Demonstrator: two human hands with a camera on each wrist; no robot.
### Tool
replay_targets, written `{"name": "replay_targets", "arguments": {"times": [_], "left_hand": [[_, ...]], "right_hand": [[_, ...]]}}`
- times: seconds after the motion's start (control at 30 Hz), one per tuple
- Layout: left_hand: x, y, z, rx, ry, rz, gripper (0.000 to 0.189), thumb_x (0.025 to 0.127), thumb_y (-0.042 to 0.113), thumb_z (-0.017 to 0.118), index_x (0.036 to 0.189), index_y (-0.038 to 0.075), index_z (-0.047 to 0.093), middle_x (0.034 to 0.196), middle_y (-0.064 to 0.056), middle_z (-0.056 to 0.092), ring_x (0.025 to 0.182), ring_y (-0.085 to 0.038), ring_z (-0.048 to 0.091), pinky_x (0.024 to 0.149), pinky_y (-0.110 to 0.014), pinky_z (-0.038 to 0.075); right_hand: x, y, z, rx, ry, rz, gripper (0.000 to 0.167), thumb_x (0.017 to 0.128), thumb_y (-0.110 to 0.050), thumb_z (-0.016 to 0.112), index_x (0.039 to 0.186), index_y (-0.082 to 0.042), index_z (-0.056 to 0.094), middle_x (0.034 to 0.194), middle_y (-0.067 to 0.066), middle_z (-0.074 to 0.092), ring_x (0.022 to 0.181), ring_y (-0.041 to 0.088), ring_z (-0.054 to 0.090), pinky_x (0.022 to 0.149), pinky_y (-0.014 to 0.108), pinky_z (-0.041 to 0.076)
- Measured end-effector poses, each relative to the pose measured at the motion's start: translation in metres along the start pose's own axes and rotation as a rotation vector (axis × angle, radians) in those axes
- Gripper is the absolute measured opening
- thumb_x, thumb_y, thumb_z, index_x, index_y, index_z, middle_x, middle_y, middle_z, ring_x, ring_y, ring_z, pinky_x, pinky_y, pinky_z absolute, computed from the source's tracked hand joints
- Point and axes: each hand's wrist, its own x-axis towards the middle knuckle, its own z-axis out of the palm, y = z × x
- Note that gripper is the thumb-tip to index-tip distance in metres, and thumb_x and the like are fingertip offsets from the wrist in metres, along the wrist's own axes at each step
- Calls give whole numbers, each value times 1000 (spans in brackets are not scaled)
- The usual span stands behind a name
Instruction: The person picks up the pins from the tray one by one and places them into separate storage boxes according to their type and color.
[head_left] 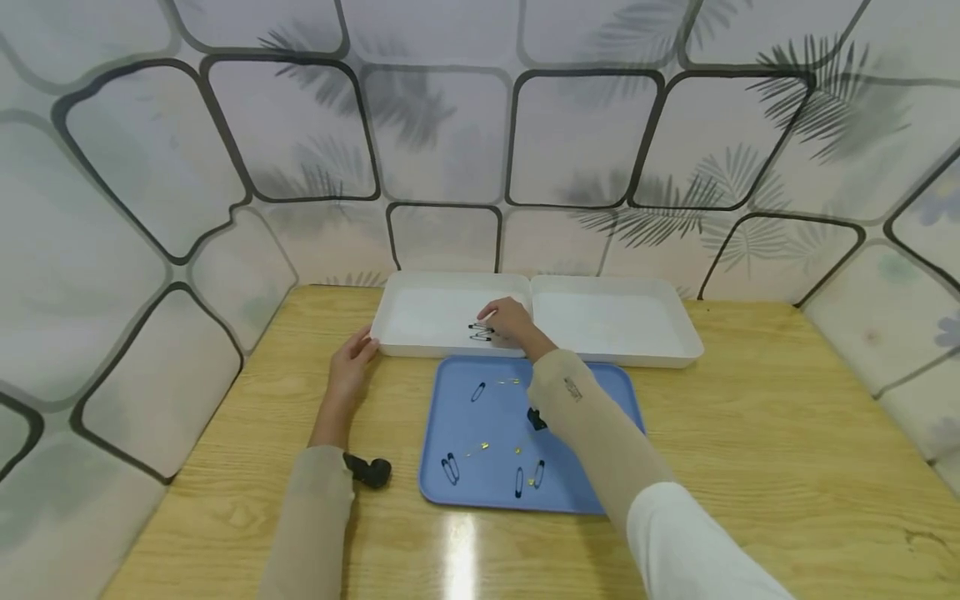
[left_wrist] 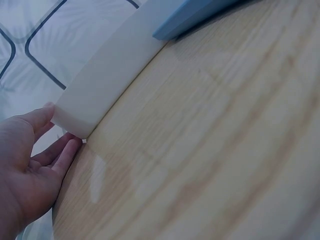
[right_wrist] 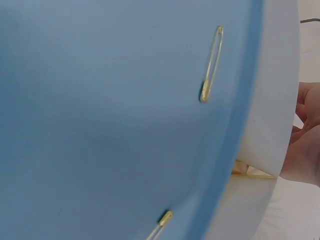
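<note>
My left hand (head_left: pixel 350 367) holds the left end of a white tray (head_left: pixel 420 308), its thumb and fingers at the near corner. In the left wrist view, the digits touch the tray's end wall, some low by the table. My right hand (head_left: pixel 510 319) reaches into the same tray, fingers bent down beside several black safety pins (head_left: pixel 481 337). Whether a pin is between its fingertips is hidden. Under the right forearm lies a blue tray (head_left: pixel 480 500) with scattered black safety pins (head_left: pixel 519 482) and gold safety pins (right_wrist: pixel 212 65).
A second white tray (head_left: pixel 615 321) stands to the right, against the first one. Both are at the back of the wooden table (head_left: pixel 750 467), before a patterned curtain (head_left: pixel 442 133). The blue tray sits directly in front of them. A black strap mount (head_left: pixel 371 472) juts from the left wrist.
</note>
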Motion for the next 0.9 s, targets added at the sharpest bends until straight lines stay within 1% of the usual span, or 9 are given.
{"name": "replay_targets", "arguments": {"times": [0.1, 0.2, 0.4, 0.5, 0.67, 0.73, 0.9], "left_hand": [[-1, 0, 1, -3, -7, -3, 46, 95, 16, 53, 137, 4, 41, 132, -21, 43, 117, -28, 44, 98, -29, 36], [-1, 0, 1, -4, -7, -5, 46, 95, 16, 52, 137, 4, 41, 133, -21, 42, 117, -28, 44, 98, -29, 36], [-1, 0, 1, -5, 12, -2, 44, 95, 14, 52, 137, 4, 42, 132, -21, 43, 116, -28, 44, 97, -30, 37], [-1, 0, 1, 1, 12, -3, 44, 95, 14, 51, 137, 4, 41, 132, -21, 43, 116, -28, 44, 97, -30, 37], [-2, -1, 1, -4, 1, -4, 45, 95, 14, 51, 138, 3, 40, 132, -22, 42, 117, -29, 43, 98, -30, 36], [-2, 0, 1, -9, -2, -6, 46, 95, 15, 51, 138, 3, 40, 133, -22, 41, 117, -29, 43, 98, -30, 36], [-2, 3, 3, -20, -2, -13, 46, 95, 16, 52, 138, 3, 40, 134, -22, 41, 117, -29, 44, 98, -29, 36]], "right_hand": [[0, -1, -4, 10, 7, -10, 22, 88, -6, 55, 105, -11, 67, 92, 5, 63, 57, 10, 49, 48, 20, 40], [-4, -3, -9, 39, 8, -52, 21, 89, -7, 55, 106, -10, 67, 96, 7, 63, 61, 13, 52, 48, 21, 43], [-27, -17, -22, 92, -23, -148, 20, 90, -8, 55, 107, -7, 66, 102, 8, 60, 72, 25, 58, 47, 21, 40], [-41, -24, -26, 57, -39, -210, 20, 90, -8, 55, 107, -7, 66, 102, 8, 60, 74, 25, 60, 50, 22, 42], [-62, -31, -32, -22, -62, -322, 19, 91, -9, 56, 106, -7, 66, 97, 6, 60, 72, 21, 60, 56, 26, 46], [-70, -33, -34, -24, -76, -349, 18, 91, -10, 56, 106, -7, 66, 96, 5, 60, 72, 22, 60, 58, 26, 47], [-90, -30, -36, -10, -103, -403, 17, 91, -8, 56, 104, -8, 66, 94, 2, 60, 71, 18, 57, 60, 25, 49]]}}
